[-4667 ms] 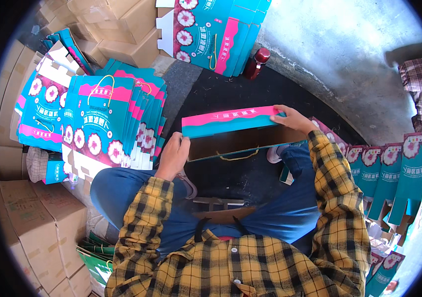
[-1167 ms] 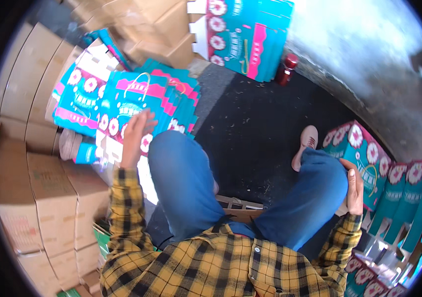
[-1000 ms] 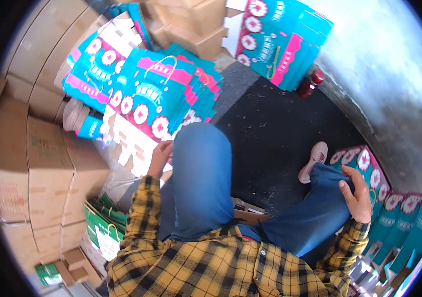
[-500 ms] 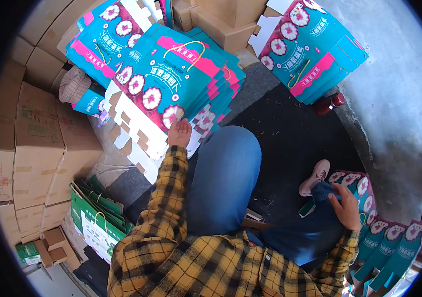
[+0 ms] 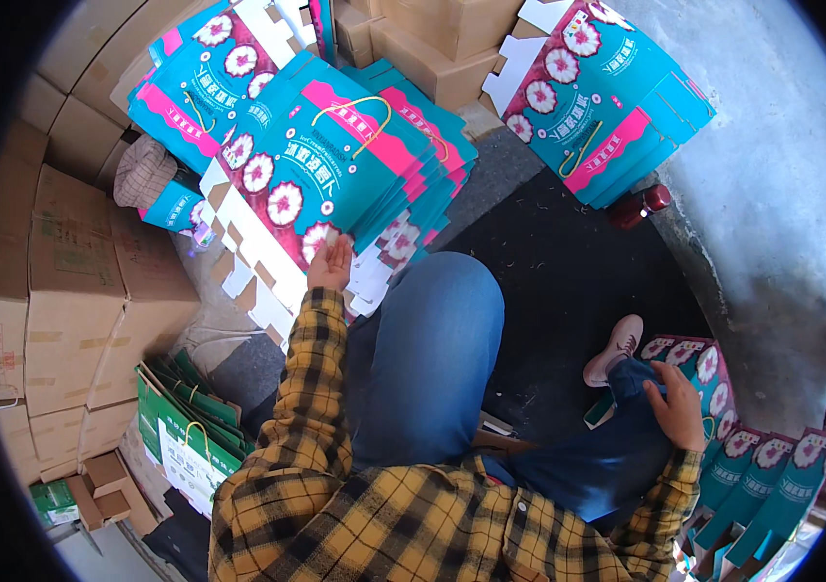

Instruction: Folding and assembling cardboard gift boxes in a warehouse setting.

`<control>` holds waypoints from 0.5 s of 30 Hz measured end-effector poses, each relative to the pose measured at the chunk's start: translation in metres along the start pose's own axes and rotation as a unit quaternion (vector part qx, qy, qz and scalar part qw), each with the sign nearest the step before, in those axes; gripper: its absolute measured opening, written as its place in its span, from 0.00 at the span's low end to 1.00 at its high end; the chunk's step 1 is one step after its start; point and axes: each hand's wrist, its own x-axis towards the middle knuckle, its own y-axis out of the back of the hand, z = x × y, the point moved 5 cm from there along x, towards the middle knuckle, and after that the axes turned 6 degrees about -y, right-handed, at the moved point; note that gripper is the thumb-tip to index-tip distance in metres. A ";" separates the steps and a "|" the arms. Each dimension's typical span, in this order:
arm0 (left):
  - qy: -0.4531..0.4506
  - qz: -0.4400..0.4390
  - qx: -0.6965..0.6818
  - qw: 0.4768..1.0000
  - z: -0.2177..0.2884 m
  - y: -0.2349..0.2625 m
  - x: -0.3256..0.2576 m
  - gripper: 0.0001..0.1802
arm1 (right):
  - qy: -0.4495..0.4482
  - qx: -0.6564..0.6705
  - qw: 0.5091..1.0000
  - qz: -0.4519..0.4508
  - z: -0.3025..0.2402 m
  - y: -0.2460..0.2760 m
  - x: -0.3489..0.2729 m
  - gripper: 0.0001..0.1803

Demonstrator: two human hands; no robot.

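My left hand reaches forward and rests with fingers apart on the top flat of a slanted stack of teal and pink flattened gift boxes with flower prints and cord handles. My right hand sits low at my right side, fingers spread on the edge of an assembled teal box beside my knee. Neither hand grips anything that I can see. My legs in blue jeans fill the middle.
Brown cartons are stacked on the left and at the back. Another pile of teal flats lies at the back right, with a dark red bottle beside it. Green flat boxes lean at lower left. Finished teal boxes line the right.
The folded box held in both hands earlier is gone from them. My view has swung left, my left hand has reached onto the flat stack, and my right hand stays by the boxes at my right.
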 end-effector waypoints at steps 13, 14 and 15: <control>-0.031 0.088 -0.052 0.994 0.005 0.015 0.015 0.21 | 0.006 -0.021 1.000 0.017 0.005 0.002 -0.006 0.18; -0.063 0.078 -0.036 0.994 0.019 0.017 0.018 0.23 | 0.012 -0.018 1.000 0.017 0.004 0.001 -0.005 0.18; -0.077 0.072 -0.018 0.994 0.035 0.022 0.019 0.27 | 0.016 -0.013 1.000 0.018 0.003 0.001 -0.004 0.18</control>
